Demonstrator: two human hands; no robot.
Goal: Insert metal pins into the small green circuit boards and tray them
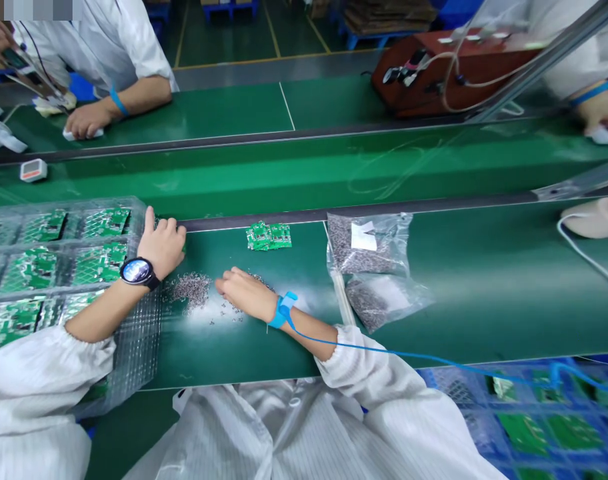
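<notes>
My left hand [163, 245], with a watch on its wrist, is beside the right edge of a clear plastic tray [147, 313] of green circuit boards [31, 268]. Its fingers are curled over a green circuit board, of which only a bright sliver shows past the fingertips. My right hand [247, 293], wearing a blue wrist strap [283, 310], is low over the bench with fingers pinched together; what they hold is too small to make out. Between the hands lies a pile of tiny metal parts [191, 290], with more scattered under my right hand. A few loose circuit boards [269, 236] lie beyond.
Two clear bags of small metal parts [367, 243] lie right of my hand. A blue cord [384, 351] runs from my strap across my sleeve. Across the green conveyor [284, 170], a co-worker's hand [89, 120] rests on the far bench near a red-brown machine [434, 73].
</notes>
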